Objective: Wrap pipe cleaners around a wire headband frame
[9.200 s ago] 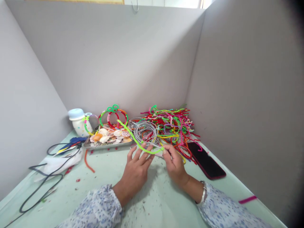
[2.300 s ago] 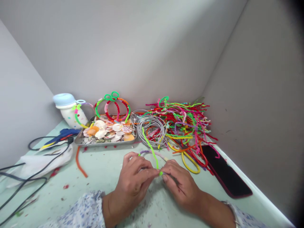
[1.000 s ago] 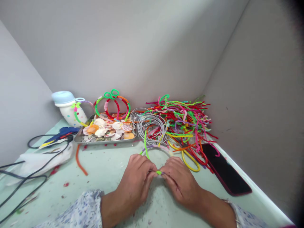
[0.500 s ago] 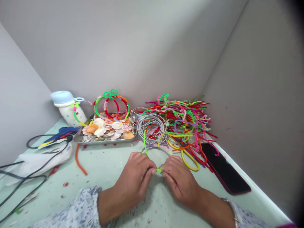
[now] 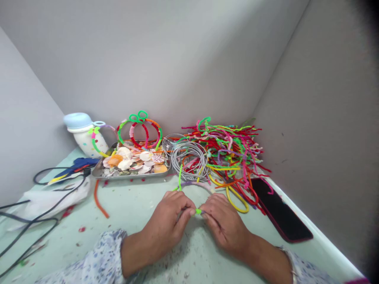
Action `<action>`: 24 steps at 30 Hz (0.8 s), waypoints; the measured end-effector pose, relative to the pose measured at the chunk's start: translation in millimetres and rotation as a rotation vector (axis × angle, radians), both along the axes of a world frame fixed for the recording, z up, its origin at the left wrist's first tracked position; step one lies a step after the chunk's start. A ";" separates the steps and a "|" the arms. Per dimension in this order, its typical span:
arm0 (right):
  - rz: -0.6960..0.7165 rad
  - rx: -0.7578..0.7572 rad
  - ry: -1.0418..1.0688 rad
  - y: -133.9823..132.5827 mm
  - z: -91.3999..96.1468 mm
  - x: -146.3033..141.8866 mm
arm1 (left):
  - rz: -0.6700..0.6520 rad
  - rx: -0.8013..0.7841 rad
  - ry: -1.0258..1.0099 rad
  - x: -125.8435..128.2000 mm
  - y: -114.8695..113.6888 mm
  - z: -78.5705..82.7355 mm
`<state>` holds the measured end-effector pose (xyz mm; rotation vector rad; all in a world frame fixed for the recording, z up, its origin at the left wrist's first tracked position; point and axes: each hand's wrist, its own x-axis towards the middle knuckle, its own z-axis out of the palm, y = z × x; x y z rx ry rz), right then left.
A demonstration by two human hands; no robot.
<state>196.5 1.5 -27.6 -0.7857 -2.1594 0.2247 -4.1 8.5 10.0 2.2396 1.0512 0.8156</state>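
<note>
Between my hands is a ring of grey wire (image 5: 205, 190), partly wrapped in purple and pale pipe cleaner on its far side. My left hand (image 5: 168, 216) pinches the ring's near side from the left, thumb and fingers pressed together. From the right, my right hand (image 5: 225, 225) grips the same side, its fingers closed. In the small gap between the fingertips shows a bright green pipe cleaner (image 5: 198, 212) wound around the ring. A green length (image 5: 180, 177) sticks up behind my left hand. My fingers hide much of the ring.
A metal tray (image 5: 130, 177) of seashells stands at the back, with wrapped rings (image 5: 161, 136) above it. Beside it are a grey wire coil (image 5: 189, 159) and a pipe cleaner heap (image 5: 233, 146). A phone (image 5: 281, 211) lies right; a bottle (image 5: 85, 138) and black cables (image 5: 29, 225) are left.
The green length behind my left hand has swung slightly and stands more upright. A little more green shows between my fingertips. Both hands stay nearly where they were.
</note>
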 end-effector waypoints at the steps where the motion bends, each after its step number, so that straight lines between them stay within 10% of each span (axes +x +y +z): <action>1: -0.005 -0.002 0.006 0.3 -0.3 0.0 | 0.001 -0.010 -0.002 -0.3 0.5 0.4; 24: -0.015 0.018 0.005 2.6 0.3 0.2 | 0.056 -0.217 0.023 2.4 1.8 10.4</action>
